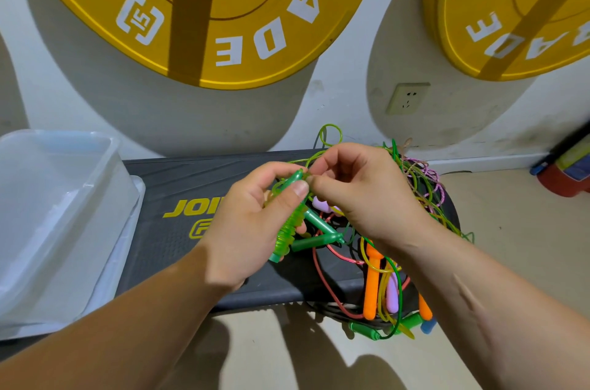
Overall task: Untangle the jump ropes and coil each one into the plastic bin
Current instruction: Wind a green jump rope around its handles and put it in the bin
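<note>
Your left hand point(245, 226) grips a ribbed, translucent green handle point(289, 230), its long axis rising away from you, tip uppermost. Your right hand point(357, 195) pinches the thin glossy cord point(330, 134) at that tip, and your fingers hide where they meet. The remaining tangle point(392, 262) lies on the black textured step point(178, 185), right of the clear plastic bin point(64, 198).

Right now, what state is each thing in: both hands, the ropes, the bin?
left hand: grips the green ribbed handle.
right hand: pinches the yellow-green cord by that handle's tip.
rope tangle: knotted, heaped on the right end of the step platform, spilling over its front edge.
orange handle: lying in the tangle.
plastic bin: open, no rope visible inside.
wall socket: nothing plugged in.
</note>
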